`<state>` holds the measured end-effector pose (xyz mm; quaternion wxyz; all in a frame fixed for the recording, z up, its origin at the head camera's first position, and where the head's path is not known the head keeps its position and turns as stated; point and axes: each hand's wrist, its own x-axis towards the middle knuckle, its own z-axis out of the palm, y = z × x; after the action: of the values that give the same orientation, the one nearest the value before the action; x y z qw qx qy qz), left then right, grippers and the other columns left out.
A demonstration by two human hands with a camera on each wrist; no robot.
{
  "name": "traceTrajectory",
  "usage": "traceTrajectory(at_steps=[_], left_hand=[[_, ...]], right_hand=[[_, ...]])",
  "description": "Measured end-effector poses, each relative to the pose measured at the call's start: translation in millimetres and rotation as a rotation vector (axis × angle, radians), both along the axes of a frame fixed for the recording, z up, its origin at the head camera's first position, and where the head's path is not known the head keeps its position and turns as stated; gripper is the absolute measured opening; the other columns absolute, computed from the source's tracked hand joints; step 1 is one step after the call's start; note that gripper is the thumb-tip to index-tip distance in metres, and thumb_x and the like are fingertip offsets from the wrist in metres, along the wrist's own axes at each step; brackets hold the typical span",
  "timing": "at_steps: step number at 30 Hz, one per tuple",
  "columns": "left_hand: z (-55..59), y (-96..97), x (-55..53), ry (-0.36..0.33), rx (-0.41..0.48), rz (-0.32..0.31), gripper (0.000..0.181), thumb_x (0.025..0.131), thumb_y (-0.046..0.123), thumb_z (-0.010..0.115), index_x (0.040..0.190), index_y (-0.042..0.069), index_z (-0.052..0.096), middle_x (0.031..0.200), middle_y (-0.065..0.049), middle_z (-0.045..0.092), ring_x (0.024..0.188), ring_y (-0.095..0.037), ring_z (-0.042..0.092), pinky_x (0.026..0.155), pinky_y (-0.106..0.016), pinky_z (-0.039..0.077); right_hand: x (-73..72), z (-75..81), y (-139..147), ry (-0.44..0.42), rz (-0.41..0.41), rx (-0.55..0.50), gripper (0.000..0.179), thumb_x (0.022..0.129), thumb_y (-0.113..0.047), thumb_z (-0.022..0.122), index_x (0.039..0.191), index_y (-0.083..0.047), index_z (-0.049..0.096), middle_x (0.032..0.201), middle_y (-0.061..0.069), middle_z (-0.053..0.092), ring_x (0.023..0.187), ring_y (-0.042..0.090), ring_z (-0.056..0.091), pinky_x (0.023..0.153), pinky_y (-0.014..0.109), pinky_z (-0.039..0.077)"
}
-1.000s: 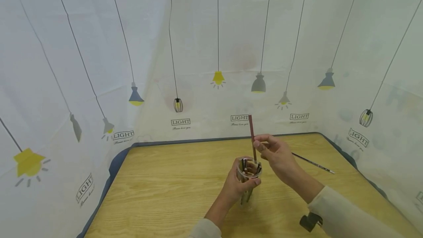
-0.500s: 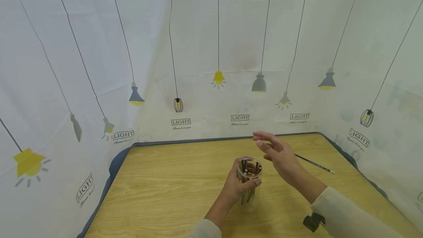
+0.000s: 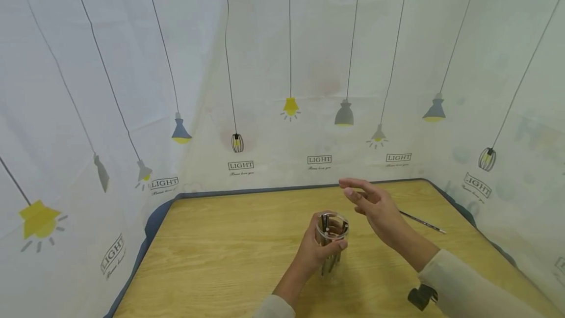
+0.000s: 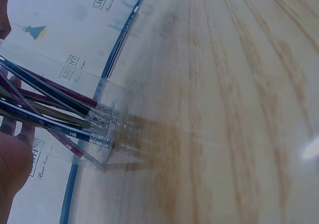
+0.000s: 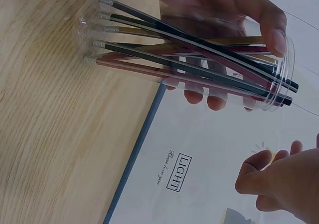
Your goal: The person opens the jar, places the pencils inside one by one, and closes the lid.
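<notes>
My left hand grips a clear plastic jar around its side, standing upright on the wooden table. Inside the jar lean several pencils, dark, red and gold, with their eraser ends at the bottom. Up and to the right of the jar's mouth hovers my right hand, fingers loosely extended and nothing between them. Behind that hand a single dark pencil lies on the table, partly hidden by the hand; the left wrist view also catches this loose pencil.
The wooden table has a dark blue edge along its back. White sheeting printed with lamps hangs around the back and both sides. A black wrist device sits at the right sleeve.
A second ago my right hand pinched a red pencil over the jar's mouth. It has let go, the pencil is down in the jar, and the fingers have spread apart.
</notes>
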<state>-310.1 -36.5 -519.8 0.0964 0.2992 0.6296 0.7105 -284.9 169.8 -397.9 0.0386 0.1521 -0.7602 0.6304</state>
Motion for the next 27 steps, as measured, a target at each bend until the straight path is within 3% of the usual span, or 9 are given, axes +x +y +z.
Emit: traceTrajectory(at_steps=[10,21,27], left_hand=[[-1.7,-0.1,-1.0,0.004,0.008,-0.006,0.078,0.098,0.041,0.084,0.161,0.026,0.041,0.14,0.003,0.063,0.129,-0.017,0.064,0.106,-0.031,0.059],[-3.6,0.7,-2.3,0.007,0.023,-0.008,0.073,0.098,0.033,0.083,0.159,0.03,0.043,0.14,0.002,0.062,0.129,-0.017,0.063,0.105,-0.032,0.06],[-4.3,0.6,-2.0,0.009,0.017,-0.002,0.073,0.098,0.033,0.083,0.159,0.03,0.043,0.139,0.002,0.062,0.127,-0.017,0.065,0.104,-0.031,0.06]], right_hand=[[-0.8,-0.9,5,0.034,-0.027,0.068,0.039,0.114,-0.033,0.064,0.146,-0.01,0.068,0.16,0.009,0.057,0.13,0.017,0.061,0.115,0.055,0.049],[-9.0,-3.9,26,0.106,-0.091,0.2,0.035,0.112,-0.031,0.067,0.141,-0.013,0.072,0.141,0.005,0.069,0.123,0.013,0.064,0.112,0.054,0.051],[-18.9,-13.5,43,0.15,-0.145,0.313,0.031,0.111,-0.033,0.069,0.138,-0.018,0.075,0.144,0.005,0.068,0.125,0.02,0.062,0.104,0.048,0.054]])
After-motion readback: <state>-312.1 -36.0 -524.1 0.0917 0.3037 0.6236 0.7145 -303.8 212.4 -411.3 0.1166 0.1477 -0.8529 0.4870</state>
